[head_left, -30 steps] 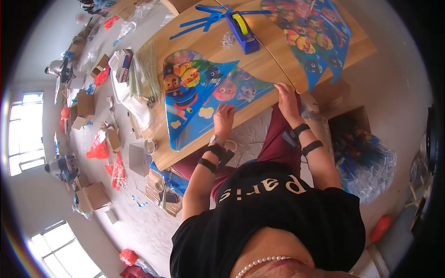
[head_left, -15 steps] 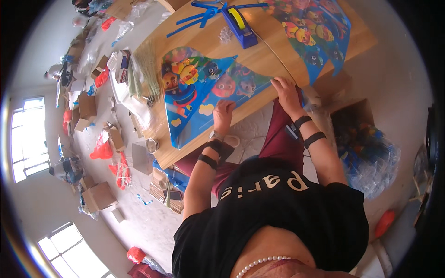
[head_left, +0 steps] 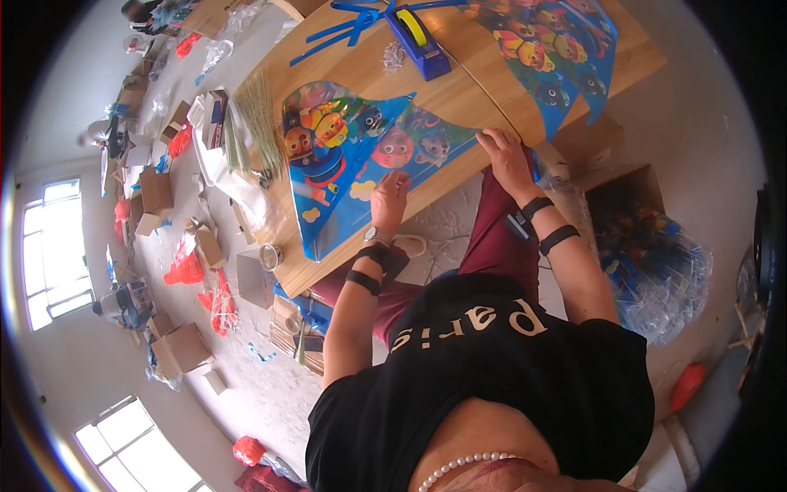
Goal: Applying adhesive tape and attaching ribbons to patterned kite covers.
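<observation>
A blue plastic kite sheet [head_left: 328, 176] printed with cartoon animals lies partly folded on the wooden table, its near edge toward me. My left hand [head_left: 388, 201] has its fingers pinched together on this near edge, below a round pink-faced figure. At the sheet's pointed right end my right hand [head_left: 506, 160] closes its fingertips on the corner. Its palm hangs over the table's edge. Whatever lies beneath either hand's fingertips is hidden.
Beyond the sheet stand a blue tape dispenser [head_left: 418, 45] with yellow tape and some blue strips [head_left: 352, 31]. More printed sheets [head_left: 557, 57] lie far right, thin pale sticks [head_left: 256, 115] at left. An open carton [head_left: 631, 193] with plastic-wrapped goods stands on the floor at right.
My left hand has shifted slightly left and farther along the sheet's near edge. The right hand stays at the corner. The whole view has tilted a little.
</observation>
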Action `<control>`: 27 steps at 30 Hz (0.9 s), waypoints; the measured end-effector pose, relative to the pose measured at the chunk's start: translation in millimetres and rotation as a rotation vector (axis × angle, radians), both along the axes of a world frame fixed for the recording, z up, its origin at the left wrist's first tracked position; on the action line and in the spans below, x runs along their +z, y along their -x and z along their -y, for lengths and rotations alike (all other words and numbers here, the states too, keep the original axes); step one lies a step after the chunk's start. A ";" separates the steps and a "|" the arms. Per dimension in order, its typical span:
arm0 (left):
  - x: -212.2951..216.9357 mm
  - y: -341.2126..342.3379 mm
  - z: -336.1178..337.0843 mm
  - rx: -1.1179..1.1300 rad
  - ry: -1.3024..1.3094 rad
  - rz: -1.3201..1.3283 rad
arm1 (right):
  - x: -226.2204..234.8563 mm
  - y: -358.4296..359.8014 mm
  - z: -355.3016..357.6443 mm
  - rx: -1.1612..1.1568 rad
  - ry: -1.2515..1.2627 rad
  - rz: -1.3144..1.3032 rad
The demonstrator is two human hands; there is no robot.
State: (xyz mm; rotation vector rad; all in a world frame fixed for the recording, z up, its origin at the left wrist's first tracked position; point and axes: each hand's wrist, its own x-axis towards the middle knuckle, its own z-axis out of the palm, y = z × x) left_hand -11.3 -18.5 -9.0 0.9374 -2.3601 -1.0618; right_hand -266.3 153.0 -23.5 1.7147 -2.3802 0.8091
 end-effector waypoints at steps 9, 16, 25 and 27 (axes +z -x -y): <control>-9.7 -1.8 -0.2 -0.033 0.195 0.048 | 3.5 0.2 -0.8 0.019 0.018 0.036; -9.6 -7.7 -12.3 0.069 0.272 0.063 | 2.1 2.1 0.2 0.030 0.024 0.023; -5.9 -85.7 -50.8 0.333 0.360 0.072 | -4.4 1.6 0.5 0.040 0.020 0.016; -10.9 -106.3 -56.9 0.468 0.347 0.075 | -6.1 3.7 -0.4 0.031 0.007 0.001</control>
